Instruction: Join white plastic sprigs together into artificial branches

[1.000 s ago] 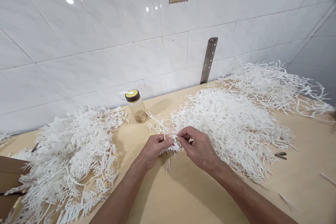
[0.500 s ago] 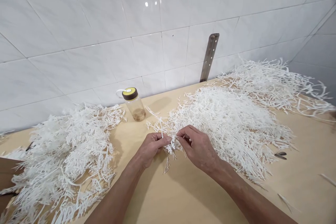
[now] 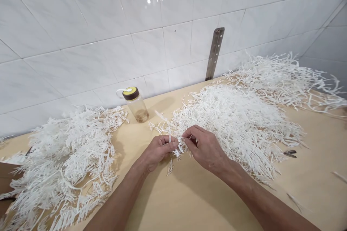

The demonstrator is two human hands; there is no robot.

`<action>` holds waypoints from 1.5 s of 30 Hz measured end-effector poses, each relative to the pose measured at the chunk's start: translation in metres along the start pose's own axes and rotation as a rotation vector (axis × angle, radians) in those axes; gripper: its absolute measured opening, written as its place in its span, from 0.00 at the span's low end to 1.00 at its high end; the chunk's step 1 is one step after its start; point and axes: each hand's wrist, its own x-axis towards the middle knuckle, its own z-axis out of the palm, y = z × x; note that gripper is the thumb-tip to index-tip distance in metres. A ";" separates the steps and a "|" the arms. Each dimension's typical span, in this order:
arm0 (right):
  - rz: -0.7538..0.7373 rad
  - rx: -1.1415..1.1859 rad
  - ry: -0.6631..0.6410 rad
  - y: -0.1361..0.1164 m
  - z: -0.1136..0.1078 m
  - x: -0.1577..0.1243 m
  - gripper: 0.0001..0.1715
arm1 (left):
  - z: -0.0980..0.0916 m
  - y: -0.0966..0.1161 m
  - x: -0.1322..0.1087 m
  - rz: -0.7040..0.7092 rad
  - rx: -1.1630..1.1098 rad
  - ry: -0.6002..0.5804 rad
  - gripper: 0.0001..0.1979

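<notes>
My left hand (image 3: 161, 148) is closed, thumb over forefinger, on the stem of a white branched plastic sprig (image 3: 178, 151). Against the sprig's right side, my right hand (image 3: 203, 146) pinches with thumb and forefinger; a small white piece at its fingertips is too fine to make out fully. Just behind and to the right of both hands spreads a large heap of white sprigs (image 3: 230, 115). One small loose sprig tip (image 3: 170, 168) shows below my left hand.
A clear bottle (image 3: 138, 110) with a yellow-and-black lid stands near the wall. More white sprigs lie in a left pile (image 3: 78, 155) and a back-right pile (image 3: 284, 79). Small dark snips (image 3: 290, 153) rest at right. A metal bracket (image 3: 215, 54) leans on the tiled wall; a brown box (image 3: 9, 177) edges in left.
My right fingers have closed in slightly on the sprig, near my left fingertips. The whole view has shifted a little, so the wall and bottle appear higher and further left.
</notes>
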 end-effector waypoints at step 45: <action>0.369 0.427 -0.376 0.002 -0.010 0.005 0.11 | -0.003 0.002 -0.004 -0.072 0.020 0.010 0.19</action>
